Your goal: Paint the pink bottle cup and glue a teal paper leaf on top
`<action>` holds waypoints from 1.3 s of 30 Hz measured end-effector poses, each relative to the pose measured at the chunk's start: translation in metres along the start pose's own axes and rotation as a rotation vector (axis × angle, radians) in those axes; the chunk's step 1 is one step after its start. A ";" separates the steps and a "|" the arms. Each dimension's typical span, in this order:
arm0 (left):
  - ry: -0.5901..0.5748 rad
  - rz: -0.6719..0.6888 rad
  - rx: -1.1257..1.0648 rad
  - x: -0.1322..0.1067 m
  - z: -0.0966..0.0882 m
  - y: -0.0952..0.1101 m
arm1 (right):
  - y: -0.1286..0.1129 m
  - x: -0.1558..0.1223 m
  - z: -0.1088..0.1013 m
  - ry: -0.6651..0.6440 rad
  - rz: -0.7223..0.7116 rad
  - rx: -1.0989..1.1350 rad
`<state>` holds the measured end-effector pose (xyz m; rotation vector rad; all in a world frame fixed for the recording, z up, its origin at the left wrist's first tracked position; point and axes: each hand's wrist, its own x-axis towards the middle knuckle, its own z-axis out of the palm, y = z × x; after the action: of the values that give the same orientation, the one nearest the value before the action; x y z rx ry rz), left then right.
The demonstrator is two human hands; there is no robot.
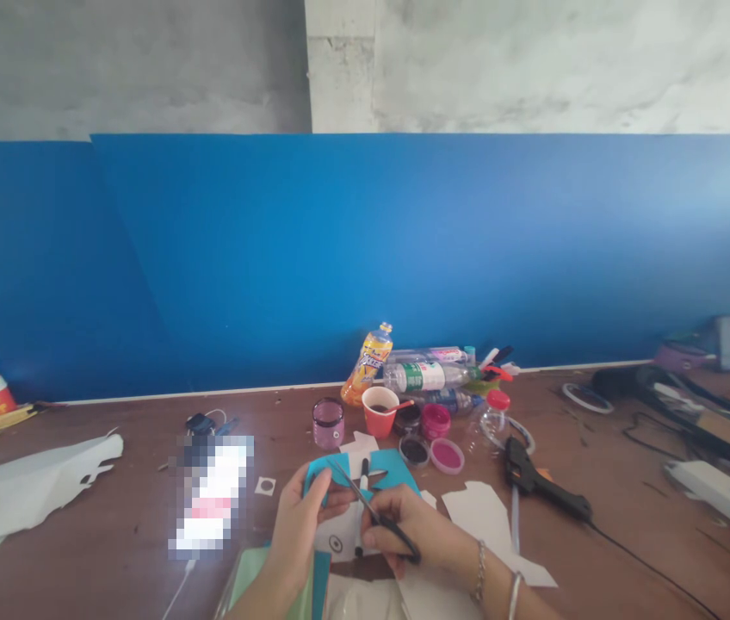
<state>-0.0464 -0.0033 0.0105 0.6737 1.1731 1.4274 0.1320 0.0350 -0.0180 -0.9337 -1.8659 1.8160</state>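
Blue paper [318,467]: lower centre of the frame, raised above the table [126,499].
Left hand [300,512]: fingers pinching the blue paper, thumb on top.
Right hand [413,525]: fingers gripping the black handles of the scissors [361,497].
Scissors' blades: pointing up and left, at the blue paper; whether they are cutting, cannot tell.
Blue sheet [400,474]: just right of the blades, on the table.
Paper cup [379,420]: red, dark contents, above the hands.
Glue gun [542,484]: black, lower right, lying near white paper scraps [481,512].
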 end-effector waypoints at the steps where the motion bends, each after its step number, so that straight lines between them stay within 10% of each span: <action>1: 0.003 0.000 -0.002 0.000 0.000 0.000 | 0.000 0.000 0.000 -0.001 0.002 -0.003; 39: 0.006 0.003 0.040 0.000 0.000 0.004 | -0.002 -0.001 -0.003 -0.005 0.029 -0.021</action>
<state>-0.0478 -0.0030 0.0144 0.6997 1.2088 1.4123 0.1346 0.0365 -0.0156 -0.9695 -1.8876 1.8197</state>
